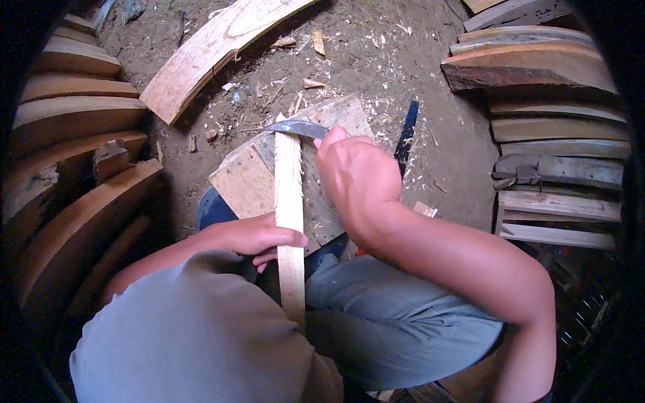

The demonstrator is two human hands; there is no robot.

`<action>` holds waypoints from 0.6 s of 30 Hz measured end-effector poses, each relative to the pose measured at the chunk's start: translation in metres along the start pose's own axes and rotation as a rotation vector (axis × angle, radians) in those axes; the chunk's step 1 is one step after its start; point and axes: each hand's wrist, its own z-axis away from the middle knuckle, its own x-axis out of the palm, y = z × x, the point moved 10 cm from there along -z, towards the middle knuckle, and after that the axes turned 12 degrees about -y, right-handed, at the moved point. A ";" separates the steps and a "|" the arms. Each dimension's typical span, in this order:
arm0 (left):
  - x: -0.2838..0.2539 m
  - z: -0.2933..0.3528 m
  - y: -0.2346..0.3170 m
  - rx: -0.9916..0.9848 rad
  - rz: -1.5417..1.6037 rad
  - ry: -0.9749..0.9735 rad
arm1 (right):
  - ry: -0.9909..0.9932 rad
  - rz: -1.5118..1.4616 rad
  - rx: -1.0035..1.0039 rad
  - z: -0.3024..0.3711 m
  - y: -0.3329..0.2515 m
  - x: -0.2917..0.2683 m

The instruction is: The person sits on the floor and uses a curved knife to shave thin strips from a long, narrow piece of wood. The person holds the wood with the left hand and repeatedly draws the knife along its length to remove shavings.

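Note:
A long, pale wooden strip (pixel 289 185) stretches away from my lap over a worn wooden board (pixel 240 178). My left hand (pixel 272 236) is closed around the strip near its lower part, with the thumb across the top. At the strip's far end, a curved steel blade (pixel 299 127) like a sickle's lies across the wood. My right hand (pixel 359 164) is closed on this curved knife; its handle is hidden inside the fist. Small raised splinters show along the strip's right edge.
A dark, narrow blade (pixel 406 138) lies on the dirt floor right of the board. Beyond the board rests a wide curved plank (pixel 208 60) among scattered shavings. Stacked curved timbers (pixel 74 124) line the left side, and more stacked wood (pixel 531 64) stands at right.

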 end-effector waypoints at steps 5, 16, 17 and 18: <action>-0.003 -0.006 0.000 0.087 -0.061 -0.050 | 0.044 -0.063 -0.111 -0.001 0.002 -0.007; 0.001 -0.017 0.021 0.137 -0.018 0.075 | -0.025 -0.476 -0.264 -0.020 0.090 -0.006; -0.002 -0.020 0.022 0.097 -0.029 0.115 | 0.009 -0.530 -0.247 -0.020 0.105 -0.001; -0.005 -0.019 0.023 0.055 -0.033 0.168 | 0.025 -0.557 -0.276 -0.024 0.110 0.005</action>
